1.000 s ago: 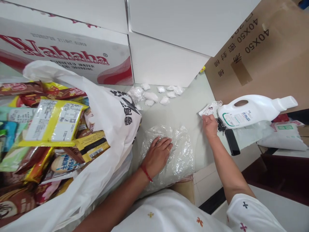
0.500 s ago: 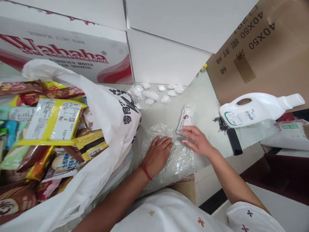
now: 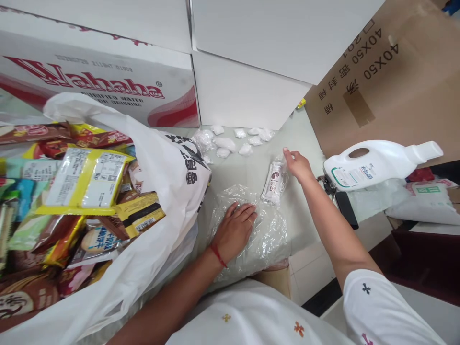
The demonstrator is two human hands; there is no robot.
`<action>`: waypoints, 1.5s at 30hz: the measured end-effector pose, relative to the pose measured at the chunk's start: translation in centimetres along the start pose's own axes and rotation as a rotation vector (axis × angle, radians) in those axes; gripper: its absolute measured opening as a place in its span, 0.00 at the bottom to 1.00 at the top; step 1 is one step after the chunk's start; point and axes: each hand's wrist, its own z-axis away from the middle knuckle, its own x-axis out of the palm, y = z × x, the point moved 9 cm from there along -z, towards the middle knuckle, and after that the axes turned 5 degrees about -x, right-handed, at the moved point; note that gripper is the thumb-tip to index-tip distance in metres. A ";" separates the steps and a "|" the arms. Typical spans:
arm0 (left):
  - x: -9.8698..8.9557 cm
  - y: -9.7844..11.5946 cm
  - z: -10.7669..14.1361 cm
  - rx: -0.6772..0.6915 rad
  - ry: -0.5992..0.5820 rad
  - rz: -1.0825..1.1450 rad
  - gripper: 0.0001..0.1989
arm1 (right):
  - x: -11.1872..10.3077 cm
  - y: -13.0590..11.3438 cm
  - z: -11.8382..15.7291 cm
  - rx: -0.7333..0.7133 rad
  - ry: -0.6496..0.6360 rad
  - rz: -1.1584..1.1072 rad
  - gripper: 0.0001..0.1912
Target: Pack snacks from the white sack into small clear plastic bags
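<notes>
My left hand (image 3: 235, 230) lies flat, fingers stretched out, on a clear plastic bag (image 3: 268, 239) spread over the table's near edge. Just beyond that bag is a small white packet (image 3: 273, 184) with brown print, partly inside a loose clear plastic wrapper (image 3: 284, 173). My right hand (image 3: 297, 164) is at the wrapper's right side, thumb raised and fingers curled in against the film; some fingertips are hidden. At the left stands a white carrier bag (image 3: 154, 158), open at the top and full of snack packets (image 3: 86, 179).
Several small white packets (image 3: 246, 149) lie at the back of the table (image 3: 305, 139). To the right are a white jug (image 3: 373, 165), keys (image 3: 327, 184) and a phone (image 3: 346, 210). A Wahaha carton (image 3: 108, 91), white panels (image 3: 247, 91) and a brown carton (image 3: 402, 86) stand behind.
My right hand has moved forward and turned, from the packet's near end to the right side of its wrapper. The fingers have curled in. My left hand stays in place.
</notes>
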 end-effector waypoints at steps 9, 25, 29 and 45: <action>0.3 0.0 0.1 0.017 -0.003 0.008 0.17 | 4.3 -0.8 -0.1 0.123 -0.281 -0.164 0.14; 0.1 0.1 -0.1 0.013 0.011 -0.022 0.17 | 4.4 -5.6 7.1 -0.005 -0.542 0.659 0.39; 0.3 0.2 -0.1 0.022 0.000 -0.041 0.17 | 1.7 -6.6 4.5 -0.057 -0.413 0.552 0.17; 0.7 0.0 -0.1 0.024 -0.014 -0.032 0.18 | 8.6 -19.3 -2.7 -0.583 -0.340 0.090 0.30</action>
